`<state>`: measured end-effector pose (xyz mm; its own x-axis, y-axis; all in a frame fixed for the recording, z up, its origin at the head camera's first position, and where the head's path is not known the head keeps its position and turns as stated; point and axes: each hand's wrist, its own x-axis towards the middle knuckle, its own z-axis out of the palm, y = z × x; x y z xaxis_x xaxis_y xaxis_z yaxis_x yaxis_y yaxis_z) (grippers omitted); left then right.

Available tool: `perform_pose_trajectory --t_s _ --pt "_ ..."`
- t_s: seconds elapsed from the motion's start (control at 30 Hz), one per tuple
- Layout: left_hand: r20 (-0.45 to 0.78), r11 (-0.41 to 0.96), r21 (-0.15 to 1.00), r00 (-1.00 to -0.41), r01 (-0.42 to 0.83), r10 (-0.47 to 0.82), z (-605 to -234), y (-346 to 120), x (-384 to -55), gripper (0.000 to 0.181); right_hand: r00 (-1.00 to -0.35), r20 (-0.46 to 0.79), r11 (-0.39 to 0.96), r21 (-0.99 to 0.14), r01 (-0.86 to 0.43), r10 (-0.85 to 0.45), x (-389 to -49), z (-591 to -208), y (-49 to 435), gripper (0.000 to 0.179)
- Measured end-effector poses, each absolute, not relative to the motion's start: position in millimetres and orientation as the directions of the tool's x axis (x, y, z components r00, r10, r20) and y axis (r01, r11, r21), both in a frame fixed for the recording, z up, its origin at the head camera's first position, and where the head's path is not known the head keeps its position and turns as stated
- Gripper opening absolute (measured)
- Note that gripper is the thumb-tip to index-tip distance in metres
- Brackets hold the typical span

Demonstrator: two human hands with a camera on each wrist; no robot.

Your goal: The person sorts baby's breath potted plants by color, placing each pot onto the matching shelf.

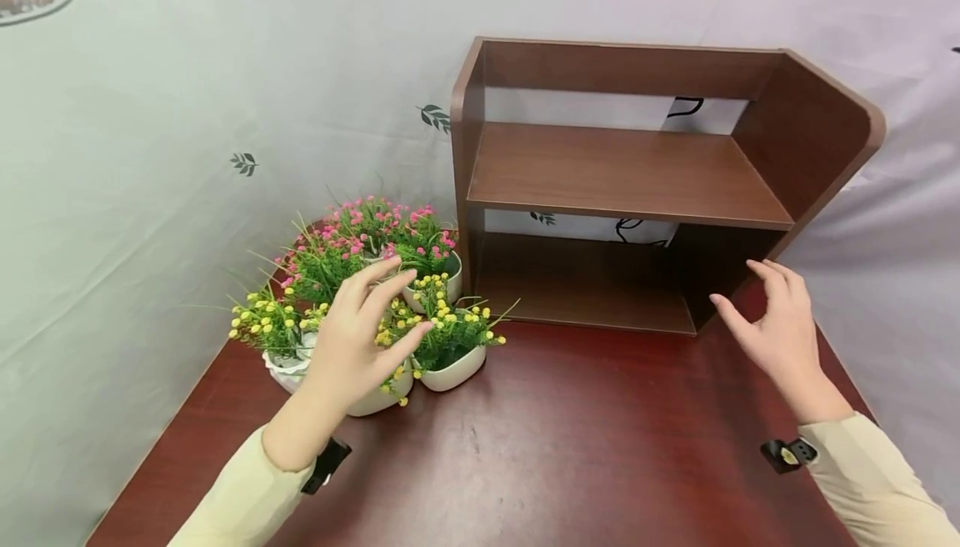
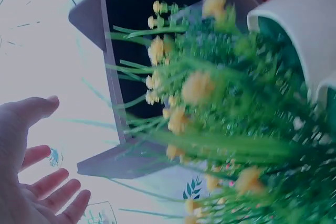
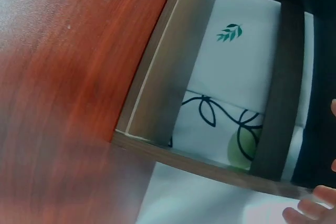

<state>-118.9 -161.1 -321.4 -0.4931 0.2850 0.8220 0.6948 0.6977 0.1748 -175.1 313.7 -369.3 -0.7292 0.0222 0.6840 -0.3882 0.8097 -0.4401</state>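
Note:
My left hand (image 1: 360, 338) hovers over a cluster of potted artificial flowers, its fingers spread and holding nothing. Closest to it are plants with yellow blooms (image 1: 450, 326) in white pots (image 1: 456, 372); behind these stand pots with pink blooms (image 1: 367, 222). Part of the cluster is hidden by the hand. In the left wrist view, yellow blooms (image 2: 198, 86) and grass-like leaves fill the right side, apart from the fingers. On the other side, my right hand (image 1: 783, 330) is raised with parted fingers near the lower right front of a brown two-tier wooden shelf (image 1: 622, 168).
The shelf stands at the back of a reddish-brown table (image 1: 562, 439), its boards bare. Behind it hangs a pale cloth (image 1: 337, 47) with leaf prints. Black cable (image 1: 686, 105) shows through the shelf's open back. Each wrist wears a black strapped device (image 1: 326, 464).

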Motion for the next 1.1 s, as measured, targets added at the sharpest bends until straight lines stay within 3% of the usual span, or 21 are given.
perform_pose_trajectory --t_s 0.13,0.3,0.6,0.77,1.03,1.1 --pt "0.871 0.645 0.145 -0.406 0.75 0.276 -330 -154 -112 0.041 -0.701 0.709 0.803 -0.458 -0.381 0.072 -178 -377 316 0.06" --pt "0.903 0.558 0.151 -0.343 0.816 0.258 -345 -146 -101 0.032 -0.687 0.705 0.779 -0.526 -0.341 0.175 -181 -385 312 0.062" --pt "0.901 0.465 0.193 -0.343 0.864 0.264 -378 -136 -90 0.024 -0.622 0.709 0.698 -0.628 -0.343 0.333 -189 -396 304 0.061" --pt "0.867 0.438 0.278 -0.419 0.855 0.269 -398 -134 -84 0.02 -0.585 0.702 0.672 -0.663 -0.329 0.407 -193 -400 299 0.058" --pt "0.755 0.472 0.458 -0.61 0.753 0.241 -428 -133 -71 0.012 -0.548 0.688 0.63 -0.702 -0.334 0.476 -193 -395 285 0.051" --pt "0.711 0.519 0.495 -0.668 0.696 0.218 -433 -131 -67 0.019 -0.544 0.681 0.625 -0.71 -0.325 0.491 -197 -399 287 0.052"
